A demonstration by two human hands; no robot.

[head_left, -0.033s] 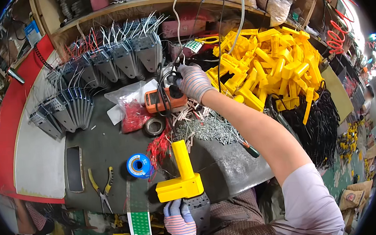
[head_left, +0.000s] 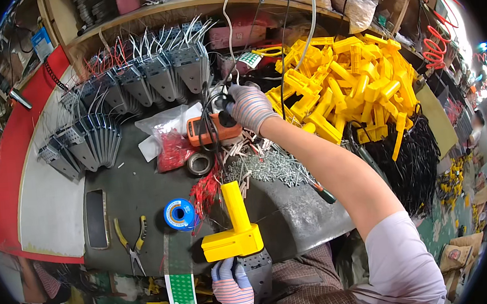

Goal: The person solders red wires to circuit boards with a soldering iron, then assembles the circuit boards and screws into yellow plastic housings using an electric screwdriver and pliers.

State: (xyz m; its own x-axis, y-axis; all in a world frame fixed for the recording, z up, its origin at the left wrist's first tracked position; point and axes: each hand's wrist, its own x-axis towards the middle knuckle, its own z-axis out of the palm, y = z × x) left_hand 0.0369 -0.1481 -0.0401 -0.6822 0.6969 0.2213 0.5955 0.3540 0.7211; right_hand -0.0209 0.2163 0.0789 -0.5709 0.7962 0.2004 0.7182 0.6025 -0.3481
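At the table's front edge, my left hand (head_left: 233, 294), in a striped glove, grips a grey perforated metal bracket (head_left: 257, 272) from its left side. A T-shaped yellow plastic housing (head_left: 236, 241) sits at the bracket's upper end, and my fingertips touch its underside. My right arm reaches to the back middle. There my right hand (head_left: 251, 105), also gloved, is closed among black cables beside an orange meter-like device (head_left: 227, 129); what the fingers hold is hidden.
Yellow plastic parts (head_left: 358, 86) are heaped at the back right, above black wires (head_left: 407, 162). Loose screws (head_left: 267, 164) lie mid-table. Grey brackets with wires (head_left: 152, 76) stand in rows at the back left. Pliers (head_left: 132, 246), a phone (head_left: 96, 219) and a blue spool (head_left: 179, 213) lie nearer.
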